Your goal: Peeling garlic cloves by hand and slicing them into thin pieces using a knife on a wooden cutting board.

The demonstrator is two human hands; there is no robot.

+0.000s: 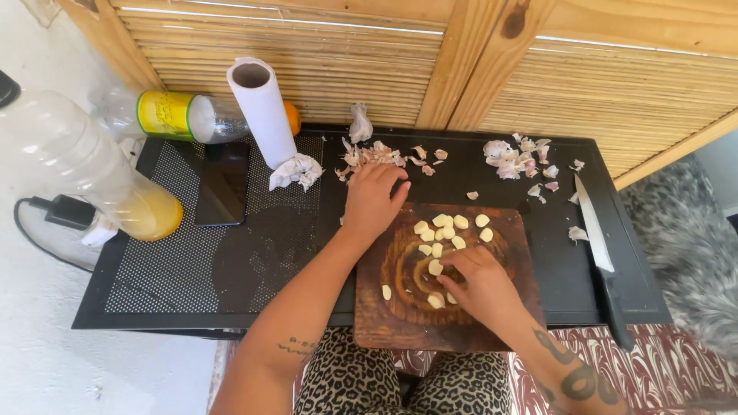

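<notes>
From the head view we see our left hand (371, 201) lying flat and open at the wooden cutting board's (400, 319) far-left corner, by the garlic skins (374, 156). Our right hand (483, 286) pinches a peeled garlic clove (436, 267) mid-board. A yellow-labelled clear bottle (177, 116) lies along the black tabletop's (192, 269) far-left edge beside a paper towel roll (261, 107); a knife (598, 242) rests near the right edge.

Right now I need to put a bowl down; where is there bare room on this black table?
Free: mesh top between phone and cutting board. Crowded: garlic skins at left hand; cloves by right hand; knife.
</notes>
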